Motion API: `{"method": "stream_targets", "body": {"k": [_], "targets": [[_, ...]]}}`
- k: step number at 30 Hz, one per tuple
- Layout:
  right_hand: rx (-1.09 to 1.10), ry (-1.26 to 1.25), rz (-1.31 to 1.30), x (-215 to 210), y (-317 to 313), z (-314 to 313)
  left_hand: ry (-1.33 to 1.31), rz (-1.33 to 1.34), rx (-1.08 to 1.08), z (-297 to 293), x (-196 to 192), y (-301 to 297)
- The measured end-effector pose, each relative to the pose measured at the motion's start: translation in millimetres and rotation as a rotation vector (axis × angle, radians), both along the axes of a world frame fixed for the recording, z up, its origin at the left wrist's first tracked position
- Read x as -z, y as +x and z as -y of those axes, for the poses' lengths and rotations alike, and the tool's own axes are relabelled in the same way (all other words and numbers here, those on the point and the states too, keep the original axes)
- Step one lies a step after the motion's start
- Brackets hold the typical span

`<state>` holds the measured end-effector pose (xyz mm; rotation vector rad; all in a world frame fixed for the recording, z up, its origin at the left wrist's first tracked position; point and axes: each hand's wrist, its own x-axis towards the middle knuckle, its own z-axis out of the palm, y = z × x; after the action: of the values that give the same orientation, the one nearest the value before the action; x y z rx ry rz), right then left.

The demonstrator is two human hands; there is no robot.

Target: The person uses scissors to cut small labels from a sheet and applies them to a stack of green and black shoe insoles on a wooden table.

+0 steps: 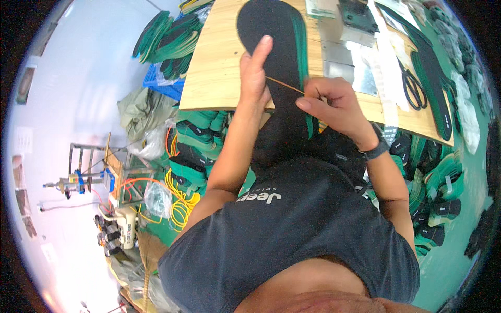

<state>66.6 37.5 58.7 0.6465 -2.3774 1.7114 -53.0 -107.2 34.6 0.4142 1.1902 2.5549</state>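
A thick stack of black insoles with green edges (271,23) lies lengthwise over the near edge of the wooden table, its narrow end toward my body. My left hand (255,70) grips its left side, thumb resting on the top insole and the other fingers mostly hidden. From beside that hand a thin tan band (284,84) runs taut across the stack. My right hand (333,101) pinches the band's other end at the stack's right edge, fingers curled. Whether the band is rubber or string, I cannot tell.
Black-handled scissors (414,89) lie right on the wooden table (209,68), near more insoles (436,99). Insole piles (169,36) stand over a blue crate (156,78) at far left. Bundled insoles (443,208) cover floor at right. Yellow hose (177,203) coils at left.
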Motion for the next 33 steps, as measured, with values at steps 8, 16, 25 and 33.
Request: {"method": "stream_targets", "body": {"k": [8, 16, 25, 33], "targets": [[-0.561, -0.21, 0.827, -0.7, 50.9, -1.1, 0.025, -0.097, -0.051, 5.2, -9.7, 25.7], [-0.128, -0.683, 0.353, -24.7, 69.6, -8.4, 0.273, -0.249, -0.134, 11.2, -8.3, -8.3], [0.407, 0.358, -0.419, -44.9, -33.0, -0.3, 0.242, -0.491, -0.231, 21.5, -0.5, -47.8], [0.172, 0.686, -0.098, -13.1, -67.7, -22.2, -1.112, -1.295, 0.015, 82.0, 2.7, -89.3]]}}
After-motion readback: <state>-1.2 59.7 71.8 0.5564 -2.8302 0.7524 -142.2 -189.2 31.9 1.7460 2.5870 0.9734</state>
